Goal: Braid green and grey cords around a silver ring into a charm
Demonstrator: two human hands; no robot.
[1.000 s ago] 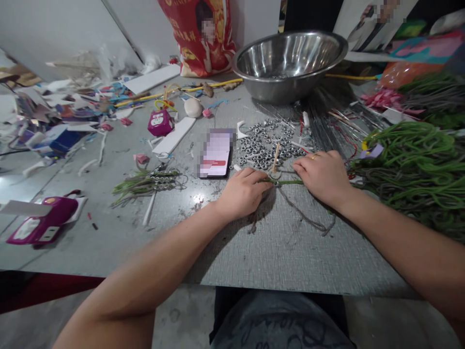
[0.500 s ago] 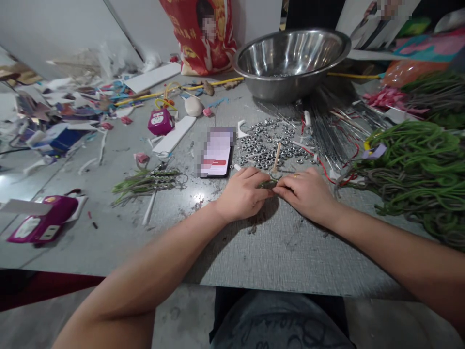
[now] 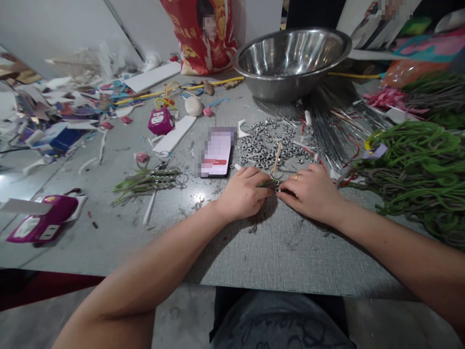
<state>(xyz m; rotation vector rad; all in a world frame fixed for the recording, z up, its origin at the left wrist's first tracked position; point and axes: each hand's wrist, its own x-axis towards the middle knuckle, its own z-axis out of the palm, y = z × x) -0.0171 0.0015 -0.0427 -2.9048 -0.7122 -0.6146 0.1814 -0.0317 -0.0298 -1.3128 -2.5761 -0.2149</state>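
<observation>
The left hand [image 3: 243, 194] and the right hand [image 3: 313, 192] are seen resting on the grey desk [image 3: 283, 252], brought together fingertip to fingertip. A short green cord [image 3: 267, 183] is pinched between the curled fingers of the left hand, and its end is gripped by the closed fingertips of the right hand, on which a ring [image 3: 297, 177] is worn. Whether a nut is threaded on the cord cannot be told, as that spot is too small. Just beyond the hands a pile of metal nuts [image 3: 267, 140] is spread, with a wooden stick [image 3: 277, 156] standing among them. A phone [image 3: 216, 152] is laid to the left of the nuts, a steel bowl [image 3: 290, 58] is set further back, and a heap of green cords [image 3: 417, 165] is piled to the right.
</observation>
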